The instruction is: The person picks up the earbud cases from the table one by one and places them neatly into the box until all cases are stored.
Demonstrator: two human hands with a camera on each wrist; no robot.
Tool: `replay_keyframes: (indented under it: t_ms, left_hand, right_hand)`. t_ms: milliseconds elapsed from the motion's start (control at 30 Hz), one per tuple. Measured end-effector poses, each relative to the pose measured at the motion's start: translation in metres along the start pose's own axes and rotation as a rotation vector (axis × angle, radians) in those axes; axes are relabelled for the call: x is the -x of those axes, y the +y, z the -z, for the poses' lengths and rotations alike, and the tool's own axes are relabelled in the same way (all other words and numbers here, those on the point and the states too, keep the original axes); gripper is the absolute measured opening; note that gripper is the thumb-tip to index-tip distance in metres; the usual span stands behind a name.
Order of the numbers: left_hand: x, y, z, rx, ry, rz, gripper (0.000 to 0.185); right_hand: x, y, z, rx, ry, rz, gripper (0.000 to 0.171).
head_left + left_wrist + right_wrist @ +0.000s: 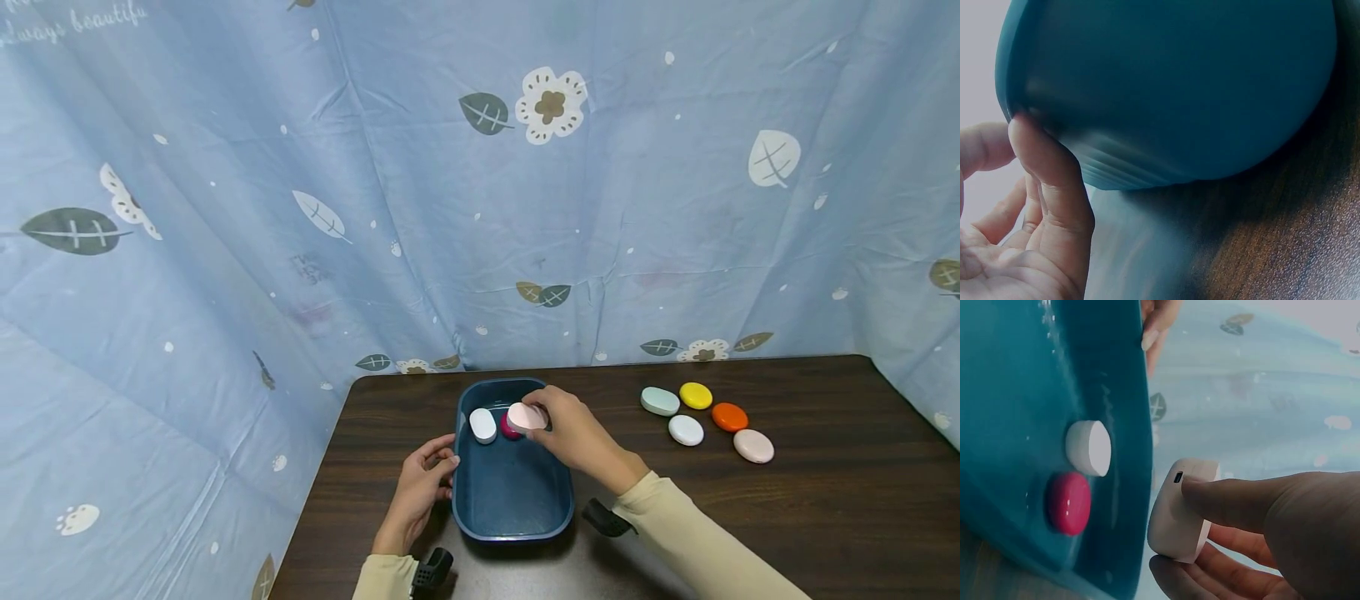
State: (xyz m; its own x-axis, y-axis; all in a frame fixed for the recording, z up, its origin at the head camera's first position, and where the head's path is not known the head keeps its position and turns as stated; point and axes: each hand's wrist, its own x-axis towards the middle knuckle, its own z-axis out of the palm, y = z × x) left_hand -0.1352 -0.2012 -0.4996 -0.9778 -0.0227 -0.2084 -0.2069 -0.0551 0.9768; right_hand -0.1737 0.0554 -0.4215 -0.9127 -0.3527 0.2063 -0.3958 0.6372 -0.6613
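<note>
Above the far end of a dark blue tray point(513, 500), my right hand point(573, 429) pinches a pale pink earbud charging case point(1175, 512) between thumb and fingers. A small port point(1178, 477) shows on the case's side. Inside the tray lie a white rounded case point(483, 426) and a magenta rounded one point(1069, 504), side by side near the far end. From above, the pink case partly covers the magenta one. My left hand point(420, 487) holds the tray's left rim, the thumb at the edge and the other fingers outside.
Right of the tray, several smooth oval pieces lie on the dark wooden table point(847, 492): pale green point(660, 402), yellow point(696, 396), orange point(730, 417), white point(686, 430) and pale pink point(753, 446). A blue patterned curtain point(420, 208) hangs behind and to the left.
</note>
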Motion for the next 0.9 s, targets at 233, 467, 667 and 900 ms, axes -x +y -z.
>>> replay_keyframes:
  t_ms: [233, 467, 667, 900]
  left_hand:
    - [0.0, 0.001, -0.001, 0.005, 0.0, -0.006, 0.046]
    - [-0.001, 0.001, 0.0, -0.01, 0.017, 0.013, 0.045]
    - [0.0, 0.001, -0.001, -0.009, 0.021, 0.01, 0.045]
    - [0.0, 0.002, -0.002, -0.01, 0.017, 0.008, 0.045]
  right_hand:
    - [-0.006, -0.005, -0.008, 0.008, -0.055, 0.021, 0.037]
    - [-0.01, -0.01, -0.016, 0.035, -0.098, 0.041, 0.036]
    - [-0.014, -0.013, -0.02, 0.035, -0.165, 0.069, 0.036]
    - [-0.019, -0.013, -0.025, 0.043, -0.223, 0.059, 0.037]
